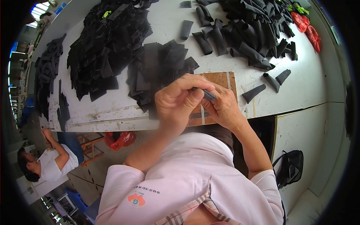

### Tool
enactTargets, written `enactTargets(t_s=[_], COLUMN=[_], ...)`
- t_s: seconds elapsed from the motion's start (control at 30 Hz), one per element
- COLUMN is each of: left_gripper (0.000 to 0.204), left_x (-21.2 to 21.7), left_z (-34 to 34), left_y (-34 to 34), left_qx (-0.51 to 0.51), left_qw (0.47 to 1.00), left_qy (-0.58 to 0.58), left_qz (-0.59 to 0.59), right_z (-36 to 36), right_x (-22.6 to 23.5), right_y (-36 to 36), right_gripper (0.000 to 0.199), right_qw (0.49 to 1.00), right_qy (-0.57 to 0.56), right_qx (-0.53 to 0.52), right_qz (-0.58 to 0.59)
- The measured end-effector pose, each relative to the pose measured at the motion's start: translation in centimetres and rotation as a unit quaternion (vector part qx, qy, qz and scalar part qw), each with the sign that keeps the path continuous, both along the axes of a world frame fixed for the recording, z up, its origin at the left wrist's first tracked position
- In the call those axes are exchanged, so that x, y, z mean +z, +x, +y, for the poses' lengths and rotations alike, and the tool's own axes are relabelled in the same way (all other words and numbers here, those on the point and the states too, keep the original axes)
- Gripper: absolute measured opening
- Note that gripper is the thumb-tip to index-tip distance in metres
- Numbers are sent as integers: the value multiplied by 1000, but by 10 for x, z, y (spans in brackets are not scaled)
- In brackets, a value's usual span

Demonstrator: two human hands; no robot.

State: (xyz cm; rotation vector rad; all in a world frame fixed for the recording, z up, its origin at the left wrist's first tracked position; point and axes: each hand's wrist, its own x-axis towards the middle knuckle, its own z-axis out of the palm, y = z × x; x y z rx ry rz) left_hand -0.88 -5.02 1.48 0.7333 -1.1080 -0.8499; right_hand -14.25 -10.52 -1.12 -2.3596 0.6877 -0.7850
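Both my hands are raised close together over the near edge of a white worktable [300, 86]. My left hand [178, 103] pinches a small dark rolled piece of black material [209, 95] with thumb and fingers. My right hand [225, 107] grips the same piece from the other side. Just beyond my hands lies a stack of flat black cut pieces [157, 67]. A brown board [221, 79] set on the table shows behind my fingers.
A big heap of flat black pieces [108, 41] lies at the left, a pile of rolled black tubes [247, 26] at the far right, loose tubes [258, 92] nearby. Red items [309, 32] sit at the far right. Another person [48, 161] sits lower left; a black bag [290, 167] hangs right.
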Motion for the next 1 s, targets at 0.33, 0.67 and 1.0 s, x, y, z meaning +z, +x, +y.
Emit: enactTargets(t_s=[0.33, 0.67, 1.0], left_gripper=[13, 24, 12], left_x=[-11, -103, -91], left_z=[20, -57, -30], left_y=[10, 73, 88], left_qx=[45, 344, 341], left_qw=[988, 709, 828], left_qy=[95, 250, 212], left_qz=[117, -563, -392], right_z=[10, -63, 34], right_x=[0, 29, -12], right_y=[2, -21, -21], right_gripper=[26, 45, 28], right_qw=[997, 840, 882], right_qy=[12, 385, 459], right_qx=[8, -203, -74], right_qz=[74, -323, -69])
